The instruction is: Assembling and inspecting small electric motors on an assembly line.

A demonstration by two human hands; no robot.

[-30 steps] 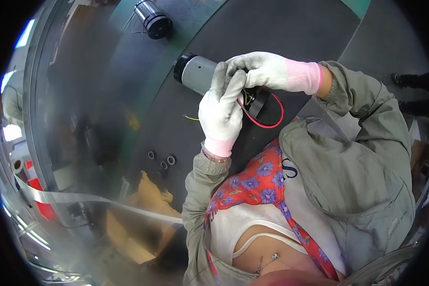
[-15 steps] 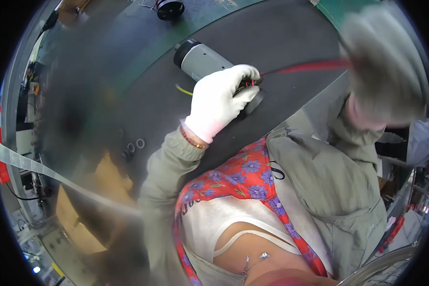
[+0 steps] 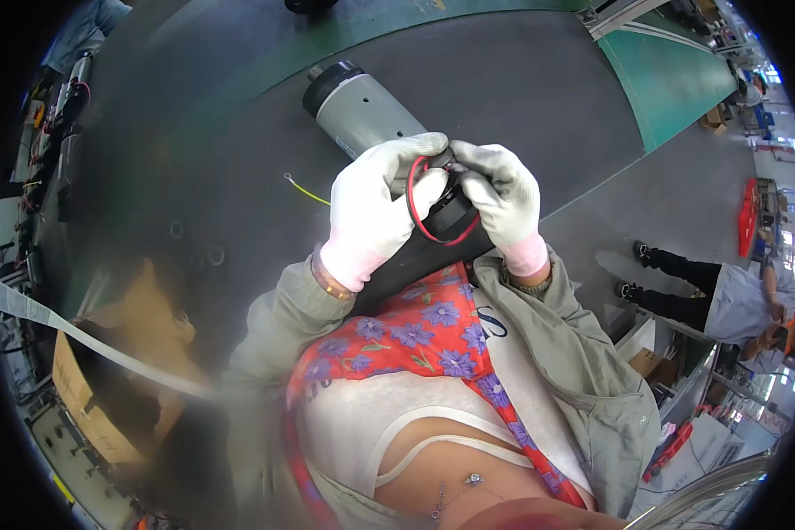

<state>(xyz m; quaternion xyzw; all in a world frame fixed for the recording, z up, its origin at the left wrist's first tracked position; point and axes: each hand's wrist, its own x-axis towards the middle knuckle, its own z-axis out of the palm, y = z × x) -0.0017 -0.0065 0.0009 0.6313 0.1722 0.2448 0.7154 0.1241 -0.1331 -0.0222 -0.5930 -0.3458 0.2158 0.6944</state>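
Observation:
A grey cylindrical motor (image 3: 367, 110) with black ends lies aslant on the dark mat, its near end between my white-gloved hands. My left hand (image 3: 367, 212) is closed at that end, thumb and fingers pinching the red and black wires (image 3: 412, 205). These wires bend in a loop beneath my fingers, around the black end cap (image 3: 450, 214). My right hand (image 3: 511, 199) is closed over the cap's other side, fingertips pinched beside the left fingertips; the glove hides exactly what it grips. A yellow-green wire (image 3: 309, 192) with a ring terminal sticks out left of the motor.
A black round part (image 3: 309, 4) sits at the far edge. Blurred rings (image 3: 214, 255) lie on the left of the mat. An open cardboard box (image 3: 93, 397) and a pale strap (image 3: 106, 340) are at lower left. Another person (image 3: 742, 300) stands at the right.
My right hand has come in from the far right to the motor's near end. The wires, stretched out to the right before, now curl in a loop. My left hand stays at the motor's end.

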